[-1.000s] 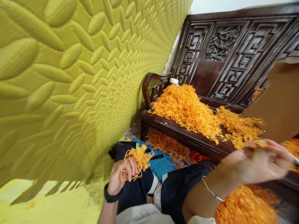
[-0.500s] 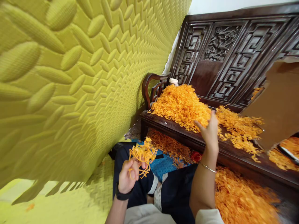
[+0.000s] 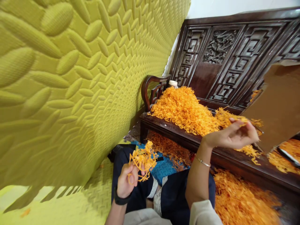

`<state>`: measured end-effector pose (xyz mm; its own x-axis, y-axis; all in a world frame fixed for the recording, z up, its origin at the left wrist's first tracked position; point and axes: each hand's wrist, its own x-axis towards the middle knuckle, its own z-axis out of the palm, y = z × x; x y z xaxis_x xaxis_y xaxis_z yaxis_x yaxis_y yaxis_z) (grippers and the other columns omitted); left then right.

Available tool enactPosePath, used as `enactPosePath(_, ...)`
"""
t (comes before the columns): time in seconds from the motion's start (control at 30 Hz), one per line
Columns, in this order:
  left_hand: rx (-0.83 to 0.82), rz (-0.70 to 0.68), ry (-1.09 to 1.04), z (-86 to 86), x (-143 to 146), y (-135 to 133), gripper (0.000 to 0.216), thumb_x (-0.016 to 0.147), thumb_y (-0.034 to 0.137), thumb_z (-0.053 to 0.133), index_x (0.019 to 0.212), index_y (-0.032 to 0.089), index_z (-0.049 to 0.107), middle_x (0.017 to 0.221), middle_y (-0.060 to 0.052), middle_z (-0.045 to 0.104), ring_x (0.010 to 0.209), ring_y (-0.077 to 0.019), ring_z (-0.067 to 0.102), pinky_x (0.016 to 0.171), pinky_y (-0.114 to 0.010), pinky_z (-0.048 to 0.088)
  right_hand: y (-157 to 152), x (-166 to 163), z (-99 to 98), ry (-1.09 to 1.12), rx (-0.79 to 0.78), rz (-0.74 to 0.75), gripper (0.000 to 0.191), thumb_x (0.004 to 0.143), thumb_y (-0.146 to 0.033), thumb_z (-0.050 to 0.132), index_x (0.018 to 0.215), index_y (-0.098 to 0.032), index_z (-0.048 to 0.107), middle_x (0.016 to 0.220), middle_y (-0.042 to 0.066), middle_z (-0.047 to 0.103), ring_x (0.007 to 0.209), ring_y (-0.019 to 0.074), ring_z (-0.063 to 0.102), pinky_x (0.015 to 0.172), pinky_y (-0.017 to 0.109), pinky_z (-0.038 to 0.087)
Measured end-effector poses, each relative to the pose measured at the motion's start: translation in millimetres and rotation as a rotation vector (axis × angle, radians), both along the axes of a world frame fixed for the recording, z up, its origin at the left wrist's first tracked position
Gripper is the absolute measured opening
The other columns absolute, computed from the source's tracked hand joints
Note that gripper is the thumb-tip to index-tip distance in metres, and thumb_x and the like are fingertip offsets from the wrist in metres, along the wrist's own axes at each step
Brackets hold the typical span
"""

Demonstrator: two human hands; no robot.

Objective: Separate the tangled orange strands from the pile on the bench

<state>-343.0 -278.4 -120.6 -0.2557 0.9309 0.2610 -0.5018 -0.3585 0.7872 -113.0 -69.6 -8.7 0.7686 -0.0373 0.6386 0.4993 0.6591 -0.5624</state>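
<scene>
1. Gripping: my left hand [image 3: 127,179] is closed on the orange bundle [image 3: 144,159] above my lap [image 3: 175,190], presumably pinched low so the strands spread free.
2. Right hand [image 3: 236,134]: fingers curled, over the smaller orange pile [image 3: 222,116] on the bench [image 3: 157,121]. I cannot tell whether the strands at its fingertips are gripped or lie behind.
3. Placement: the large heap [image 3: 185,109] sits toward the armrest [image 3: 143,93], probably leaving the smaller pile within reach.
4. Clearance: the cardboard [image 3: 276,103] edge bounds my right; the yellow mat [image 3: 82,78] limits my left; open air separates both hands.
</scene>
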Motion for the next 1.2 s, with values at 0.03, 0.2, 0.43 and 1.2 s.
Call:
enactPosePath(0.03, 0.011, 0.001, -0.003, 0.0, 0, 0, 0.050, 0.078, 0.037, 0.057, 0.031, 0.020, 0.057, 0.031, -0.003, 0.044, 0.048, -0.0141, 0.050, 0.052, -0.025, 0.038, 10, 5, 6.1, -0.073, -0.113, 0.043, 0.032, 0.094, -0.040, 0.025, 0.106, -0.017, 0.045, 0.108, 0.014, 0.044, 0.098, 0.0220, 0.054, 0.091, 0.044, 0.043)
enactPosePath(0.2, 0.035, -0.019, -0.026, -1.9, 2, -2, 0.051, 0.078, 0.037, 0.058, 0.030, 0.019, 0.055, 0.027, -0.002, 0.043, 0.040, -0.0106, 0.042, 0.050, -0.024, 0.037, 52, 19, 8.7, -0.421, -0.598, 0.492, 0.038, 0.075, -0.038, 0.065, 0.101, -0.011, 0.058, 0.107, 0.019, 0.057, 0.102, 0.0276, 0.055, 0.095, 0.047, 0.038)
enactPosePath(0.43, -0.009, -0.034, 0.050, -6.0, 7, 3, 0.052, 0.079, 0.040, 0.055, 0.031, 0.020, 0.055, 0.028, -0.003, 0.039, 0.052, -0.0158, 0.052, 0.062, -0.027, 0.042, -43, -37, -32.8, -0.790, -0.870, 1.408, 0.035, 0.085, -0.044, 0.051, 0.104, -0.017, 0.063, 0.097, 0.009, 0.067, 0.086, 0.0178, 0.063, 0.080, 0.032, 0.049)
enactPosePath(1.2, -0.066, -0.395, 0.367, 6.8, 27, 2, 0.034, 0.076, 0.042, 0.054, 0.059, 0.013, 0.061, 0.063, -0.006, 0.055, 0.062, -0.0162, 0.052, 0.059, -0.026, 0.039, -108, -61, -34.1, 0.192, -0.260, 1.116, 0.009, 0.066, -0.021, 0.070, 0.069, -0.017, 0.062, 0.074, -0.002, 0.057, 0.066, 0.0080, 0.049, 0.061, 0.020, 0.038)
